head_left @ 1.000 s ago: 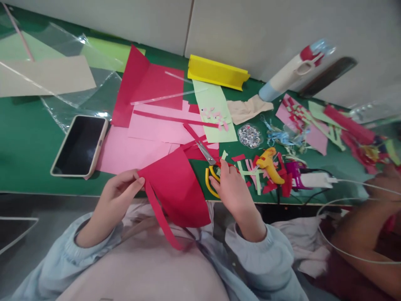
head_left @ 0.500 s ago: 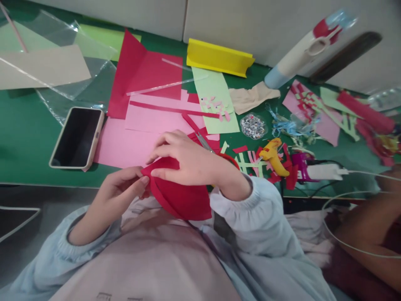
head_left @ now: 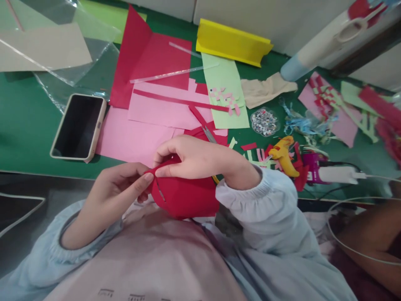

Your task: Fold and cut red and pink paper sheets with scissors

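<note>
A curved piece of red paper [head_left: 188, 194] is held in front of my body, over the table's near edge. My left hand [head_left: 122, 188] pinches its left tip between thumb and fingers. Close beside it, my right hand [head_left: 188, 159] grips the paper's upper edge, thumb in front and fingers behind. A narrow dark slit or mark shows on the paper below my right thumb. Just beyond my right hand lie scissors [head_left: 209, 134], their handles mostly hidden by that hand.
Pink paper [head_left: 128, 140] and folded red paper [head_left: 169, 58] lie ahead. A phone [head_left: 78, 127] is at left. To the right are a tray of small beads or eyes [head_left: 265, 121], a yellow glue gun [head_left: 285, 156], paper scraps and a cable. Another person's arm [head_left: 369, 234] is at far right.
My right fingers have closed down onto the red paper's edge, and the paper has turned slightly, its front fold now flatter. The camera view has shifted, moving the table's things up and mostly rightward.
</note>
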`<state>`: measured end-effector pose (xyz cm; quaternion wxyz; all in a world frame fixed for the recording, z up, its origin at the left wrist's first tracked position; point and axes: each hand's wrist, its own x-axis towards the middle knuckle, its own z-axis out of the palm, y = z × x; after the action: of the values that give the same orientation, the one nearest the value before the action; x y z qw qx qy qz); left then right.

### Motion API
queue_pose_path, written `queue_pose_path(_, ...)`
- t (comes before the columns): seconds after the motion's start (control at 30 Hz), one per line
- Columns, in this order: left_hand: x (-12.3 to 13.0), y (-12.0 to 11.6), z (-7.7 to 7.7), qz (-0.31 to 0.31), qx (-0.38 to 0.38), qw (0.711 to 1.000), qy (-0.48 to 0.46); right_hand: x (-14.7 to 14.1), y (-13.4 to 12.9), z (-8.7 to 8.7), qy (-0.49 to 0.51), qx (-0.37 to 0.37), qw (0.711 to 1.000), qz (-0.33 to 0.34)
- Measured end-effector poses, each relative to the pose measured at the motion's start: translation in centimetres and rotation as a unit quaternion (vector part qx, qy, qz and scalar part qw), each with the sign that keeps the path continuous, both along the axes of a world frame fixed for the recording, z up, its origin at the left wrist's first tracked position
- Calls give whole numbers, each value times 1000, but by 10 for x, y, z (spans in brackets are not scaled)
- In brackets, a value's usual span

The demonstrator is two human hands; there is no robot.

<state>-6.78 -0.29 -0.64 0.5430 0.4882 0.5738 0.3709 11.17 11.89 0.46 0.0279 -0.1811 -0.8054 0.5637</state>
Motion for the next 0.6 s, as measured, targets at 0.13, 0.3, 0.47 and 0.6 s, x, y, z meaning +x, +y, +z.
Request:
queue_pose_path(0.13,-4,-4,-6,-3,-12,999,-29,-1,1,-1,17,-8,1000,5)
queue_pose_path(0.3,-6,-8,-15,-1,-17,997,-72,-2,4,-3,26,-32,999,19)
queue_pose_path(0.47,-5,-8,-17,17,-38,995,-88,-4,5,-5,24,-53,998,33)
queue_pose_path(0.6,-3,-6,-17,25,-43,993,-106,-5,6,-2,9,-64,997,44)
